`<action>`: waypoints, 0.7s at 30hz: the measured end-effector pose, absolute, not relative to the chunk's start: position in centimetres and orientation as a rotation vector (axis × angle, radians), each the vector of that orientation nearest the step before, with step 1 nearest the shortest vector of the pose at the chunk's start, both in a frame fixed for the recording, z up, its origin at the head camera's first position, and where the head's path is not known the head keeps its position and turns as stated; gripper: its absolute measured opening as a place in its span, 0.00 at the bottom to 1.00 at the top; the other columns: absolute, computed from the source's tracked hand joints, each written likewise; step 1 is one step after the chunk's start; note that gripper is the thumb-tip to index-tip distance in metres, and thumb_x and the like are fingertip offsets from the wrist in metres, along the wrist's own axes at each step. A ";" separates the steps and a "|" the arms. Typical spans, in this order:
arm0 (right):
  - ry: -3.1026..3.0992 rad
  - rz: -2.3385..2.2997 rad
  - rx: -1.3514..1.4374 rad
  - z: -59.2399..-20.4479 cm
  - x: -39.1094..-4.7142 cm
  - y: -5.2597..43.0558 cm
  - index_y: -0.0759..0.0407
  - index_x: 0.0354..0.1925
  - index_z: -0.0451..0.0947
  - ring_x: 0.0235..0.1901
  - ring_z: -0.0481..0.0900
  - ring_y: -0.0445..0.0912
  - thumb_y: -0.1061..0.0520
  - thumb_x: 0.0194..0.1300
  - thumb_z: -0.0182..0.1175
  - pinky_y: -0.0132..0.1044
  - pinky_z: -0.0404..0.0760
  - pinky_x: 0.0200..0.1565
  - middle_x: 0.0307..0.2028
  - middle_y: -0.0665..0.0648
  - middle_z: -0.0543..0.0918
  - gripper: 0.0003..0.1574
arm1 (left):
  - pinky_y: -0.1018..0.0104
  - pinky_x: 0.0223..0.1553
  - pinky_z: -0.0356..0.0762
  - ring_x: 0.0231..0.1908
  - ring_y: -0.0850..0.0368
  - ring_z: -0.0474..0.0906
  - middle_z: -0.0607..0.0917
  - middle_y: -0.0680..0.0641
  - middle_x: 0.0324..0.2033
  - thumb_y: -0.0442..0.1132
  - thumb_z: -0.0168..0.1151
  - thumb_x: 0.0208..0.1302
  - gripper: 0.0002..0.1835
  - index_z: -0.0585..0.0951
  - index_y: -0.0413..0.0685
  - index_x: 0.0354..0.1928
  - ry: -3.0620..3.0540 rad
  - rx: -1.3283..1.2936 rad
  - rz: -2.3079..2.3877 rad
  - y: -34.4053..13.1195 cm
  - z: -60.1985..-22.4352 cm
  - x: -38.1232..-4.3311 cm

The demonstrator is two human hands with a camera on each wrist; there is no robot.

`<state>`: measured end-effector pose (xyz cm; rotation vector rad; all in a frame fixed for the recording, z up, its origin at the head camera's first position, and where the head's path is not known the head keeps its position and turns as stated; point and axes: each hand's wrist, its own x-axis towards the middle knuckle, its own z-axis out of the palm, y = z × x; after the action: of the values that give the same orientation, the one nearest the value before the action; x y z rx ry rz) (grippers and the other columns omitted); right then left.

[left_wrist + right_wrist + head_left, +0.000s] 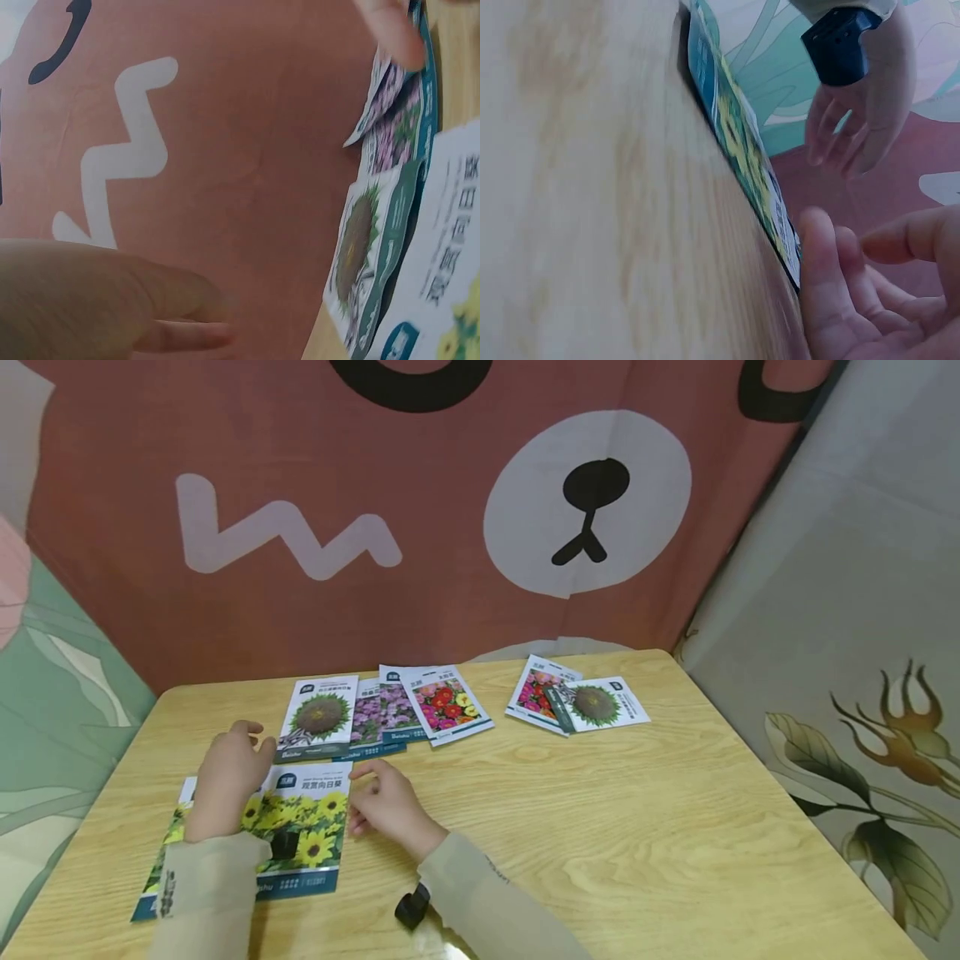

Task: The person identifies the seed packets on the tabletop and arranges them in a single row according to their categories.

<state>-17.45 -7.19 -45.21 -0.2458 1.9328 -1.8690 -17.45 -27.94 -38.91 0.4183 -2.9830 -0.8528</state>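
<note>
Two overlapping seed packets with yellow sunflowers lie flat at the left front of the table; the upper sunflower seed packet (318,814) covers much of the lower one (159,860). Over them hovers my left hand (234,764), its fingers loosely bent and holding nothing. My right hand (393,806) is by the upper packet's right edge, fingers loosely curled with nothing pinched between them. Whether its fingertips touch that edge I cannot tell. Just behind lies a white seed packet with a dark-centred green-rimmed flower (318,717), also seen in the left wrist view.
Purple-flower packets (367,714) and a packet of red and yellow flowers (447,703) overlap along the back. Farther right, a dark-centred flower packet (600,706) lies partly over a pink-flower packet (534,693). A patterned cloth (442,610) hangs behind the wooden table (600,835).
</note>
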 end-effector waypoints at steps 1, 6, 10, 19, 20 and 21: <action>1.949 -1.891 -0.255 -45.2 -17.6 -7.2 0.59 0.48 0.72 0.18 0.80 0.52 0.67 0.62 0.54 0.40 0.82 0.21 0.24 0.64 0.80 0.14 | 0.44 0.36 0.72 0.45 0.32 0.68 0.69 0.24 0.50 0.41 0.43 0.70 0.26 0.62 0.24 0.60 -2.944 0.412 -0.865 -27.7 -38.9 -17.6; 2.103 -1.978 -0.352 -45.1 -18.5 -7.2 0.61 0.45 0.76 0.28 0.81 0.50 0.68 0.62 0.54 0.37 0.83 0.30 0.29 0.56 0.79 0.12 | 0.40 0.45 0.71 0.52 0.30 0.65 0.65 0.25 0.56 0.40 0.42 0.70 0.27 0.60 0.25 0.64 -2.822 0.428 -0.962 -27.3 -39.2 -18.3; 2.241 -2.008 -0.451 -45.1 -19.5 -7.6 0.61 0.44 0.78 0.35 0.79 0.41 0.67 0.63 0.55 0.31 0.79 0.38 0.36 0.52 0.80 0.12 | 0.39 0.51 0.70 0.58 0.29 0.63 0.62 0.24 0.61 0.41 0.41 0.70 0.30 0.56 0.26 0.67 -2.818 0.464 -1.106 -27.4 -40.2 -18.9; 2.136 -2.018 -0.288 -44.6 -21.4 -9.1 0.60 0.55 0.74 0.51 0.76 0.48 0.65 0.62 0.55 0.36 0.78 0.48 0.52 0.58 0.77 0.22 | 0.37 0.60 0.58 0.64 0.28 0.50 0.49 0.26 0.67 0.50 0.39 0.71 0.38 0.42 0.30 0.70 -2.862 0.555 -1.402 -28.2 -41.6 -19.5; 2.123 -2.038 -0.267 -44.6 -21.6 -9.3 0.61 0.56 0.74 0.52 0.75 0.49 0.65 0.61 0.56 0.37 0.78 0.49 0.53 0.59 0.77 0.23 | 0.37 0.60 0.57 0.65 0.28 0.50 0.48 0.27 0.68 0.51 0.38 0.71 0.38 0.41 0.30 0.70 -2.864 0.562 -1.418 -28.3 -41.6 -19.5; 2.118 -2.055 -0.248 -44.5 -21.8 -9.6 0.62 0.56 0.74 0.53 0.75 0.50 0.66 0.60 0.56 0.38 0.78 0.50 0.53 0.60 0.77 0.24 | 0.37 0.61 0.57 0.65 0.29 0.49 0.47 0.27 0.68 0.51 0.38 0.71 0.39 0.41 0.31 0.70 -2.869 0.566 -1.430 -28.3 -41.6 -19.5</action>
<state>-21.78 -9.56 -44.48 -0.2483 2.1178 -2.0552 -19.54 -28.33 -41.62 0.5660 -2.8688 -1.4299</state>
